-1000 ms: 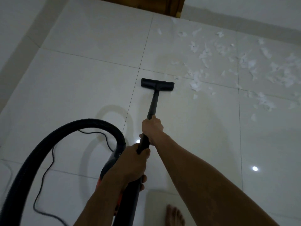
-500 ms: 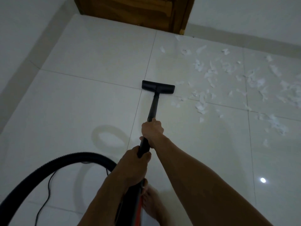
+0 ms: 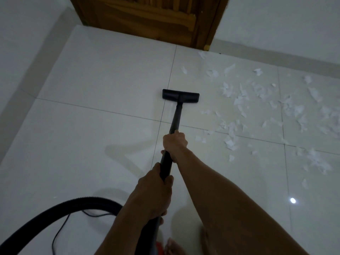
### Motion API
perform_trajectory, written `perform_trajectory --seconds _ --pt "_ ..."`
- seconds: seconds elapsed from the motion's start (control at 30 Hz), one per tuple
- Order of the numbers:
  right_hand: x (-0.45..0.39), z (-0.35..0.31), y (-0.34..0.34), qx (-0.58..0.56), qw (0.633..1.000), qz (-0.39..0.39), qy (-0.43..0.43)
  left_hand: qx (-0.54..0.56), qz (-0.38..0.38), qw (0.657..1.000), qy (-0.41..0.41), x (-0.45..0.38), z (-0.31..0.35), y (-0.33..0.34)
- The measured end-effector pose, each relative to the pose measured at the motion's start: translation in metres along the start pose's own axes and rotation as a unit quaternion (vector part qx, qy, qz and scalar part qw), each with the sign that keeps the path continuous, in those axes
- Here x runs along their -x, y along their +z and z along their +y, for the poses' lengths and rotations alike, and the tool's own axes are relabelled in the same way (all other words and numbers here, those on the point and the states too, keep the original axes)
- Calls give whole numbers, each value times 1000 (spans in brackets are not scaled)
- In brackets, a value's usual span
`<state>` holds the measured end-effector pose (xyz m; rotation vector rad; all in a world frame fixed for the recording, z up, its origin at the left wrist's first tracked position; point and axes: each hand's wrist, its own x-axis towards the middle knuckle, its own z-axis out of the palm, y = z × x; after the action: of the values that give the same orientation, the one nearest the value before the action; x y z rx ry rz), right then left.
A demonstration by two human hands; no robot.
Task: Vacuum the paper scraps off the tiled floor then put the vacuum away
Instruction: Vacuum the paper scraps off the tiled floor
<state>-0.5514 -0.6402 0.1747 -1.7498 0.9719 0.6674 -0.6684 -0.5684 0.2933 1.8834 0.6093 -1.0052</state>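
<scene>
A: Hands?
B: Right hand (image 3: 175,143) is gripping the black wand (image 3: 175,118) higher up, left hand (image 3: 155,190) is clenching it lower down.
A: Nozzle?
B: Nozzle (image 3: 180,96) is lying flat on the tiled floor (image 3: 103,137), left of the paper scraps (image 3: 257,111), near the wooden door (image 3: 147,19). Hose (image 3: 55,214) is curling at lower left.

Glossy white tiled floor (image 3: 95,137) with thin dark grout lines is carrying everything. Black floor nozzle (image 3: 180,96) is sitting flat on it toward the far edge, straddling a grout line. White paper scraps (image 3: 257,111) are lying scattered across the far-right tiles, nearest ones just beside the nozzle. Ribbed black hose (image 3: 60,211) and thin black cable (image 3: 60,230) are lying at the near-left corner. A bare foot (image 3: 173,246) is resting at the near edge.
</scene>
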Motion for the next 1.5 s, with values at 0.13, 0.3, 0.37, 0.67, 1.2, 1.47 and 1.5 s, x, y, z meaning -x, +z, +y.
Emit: perform_trajectory --seconds 0.13,0.3,0.37,0.67,1.2,1.47,1.5 --pt "-27 -36 0 -8 1000 -2 1 12 6 1000 -6 -29 28 -16" --pt "-67 -86 2 -2 1000 1 -10 18 21 1000 8 -69 70 -36" --pt "-83 -106 1 -6 1000 0 -10 21 24 999 10 -84 89 -43" --pt "-148 -189 -2 3 1000 11 -18 50 32 998 19 -140 167 -76" --pt "-243 -263 -23 -16 998 58 -27 37 39 996 66 -230 241 -83" --pt "-264 -263 -54 -29 996 75 -30 16 37 997 71 -243 263 -60" --pt "-267 -262 -60 -28 996 77 -31 10 37 997 71 -244 266 -56"
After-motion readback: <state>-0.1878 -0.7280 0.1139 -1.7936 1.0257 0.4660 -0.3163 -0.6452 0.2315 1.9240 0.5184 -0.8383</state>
